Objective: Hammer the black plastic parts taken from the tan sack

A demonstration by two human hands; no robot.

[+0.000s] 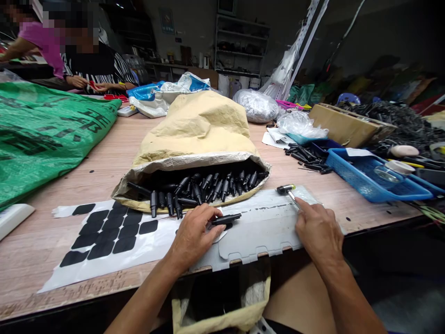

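One open sack gapes nearest to me, below the edge of the worktop. Above it, my left hand is closed on a black tube, pinched between thumb and fingers over the left part of a grey board. My right hand grips a small hammer, its head at the board's far side; I cannot tell whether it touches. To the left I see a white sheet with black squares. Just behind sheet and board, a large tan sack lies with its mouth towards me, full of more black tubes. Beyond, I have a green bag on the left, a blue basket on the right, then a cardboard box. Farther back, a person in striped sleeves sits at the left, and shelves stand against the wall.
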